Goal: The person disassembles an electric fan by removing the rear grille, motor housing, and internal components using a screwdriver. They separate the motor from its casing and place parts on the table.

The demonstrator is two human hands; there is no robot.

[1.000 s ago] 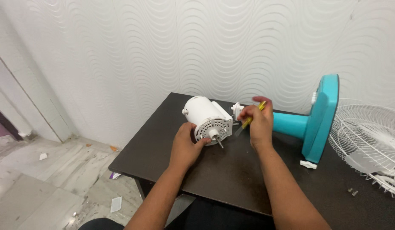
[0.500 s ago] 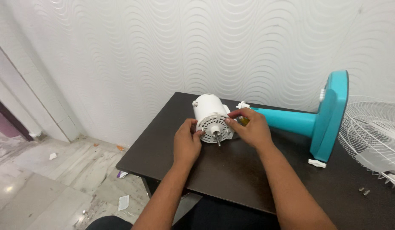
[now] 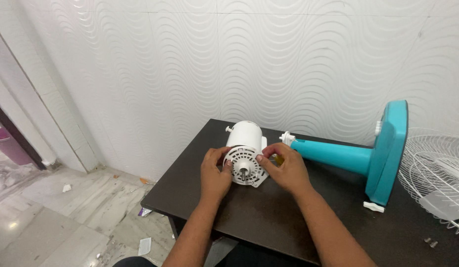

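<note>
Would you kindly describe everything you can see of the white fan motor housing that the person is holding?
The white fan motor housing looks like glossy plastic: a rounded drum lying on its side on the dark table, its slotted front plate facing the camera with a short metal shaft at the centre. A small knob sticks out at its rear left. The left hand and right hand grip the front rim from either side.

Both forearms are bare from the lower frame edge up to the wrists, with no sleeves, watch, bracelet or gloves showing; the left hand [image 3: 215, 174] and the right hand [image 3: 285, 168] carry no rings, and the fingernails are short and unpainted
</note>
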